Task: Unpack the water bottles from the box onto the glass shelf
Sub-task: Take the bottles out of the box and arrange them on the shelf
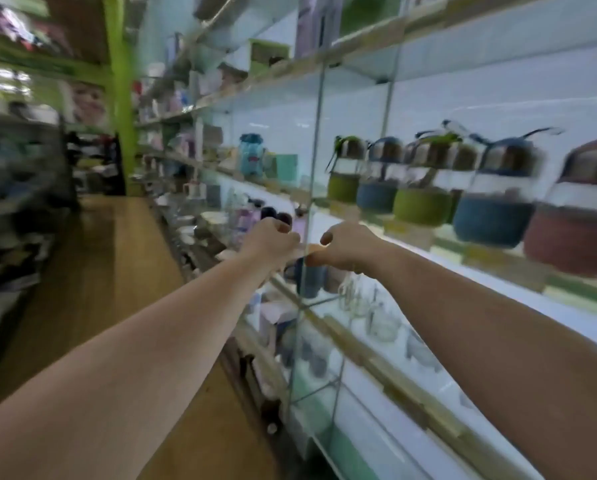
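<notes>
Both your hands, left hand (272, 239) and right hand (342, 245), look curled on something pale and blurry around 12 o'clock, no box visible, and those glass-bodied water bottles (418, 183) on the glass shelf (497, 263) at 2 o'clock probably handle heavy-ish, breakable and slick, so grab the knit sleeve.

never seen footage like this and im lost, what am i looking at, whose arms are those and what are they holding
One picture, taken by a wide-angle camera worn on a person's head, so the bare arms reaching forward are their own. They stand in a shop aisle beside glass shelves. On the shelf at the right stands a row of water bottles with green, blue and pink sleeves. The left hand and right hand meet at a shelf edge, fingers curled around something small and pale. The blur hides what it is. No box is in view.
</notes>
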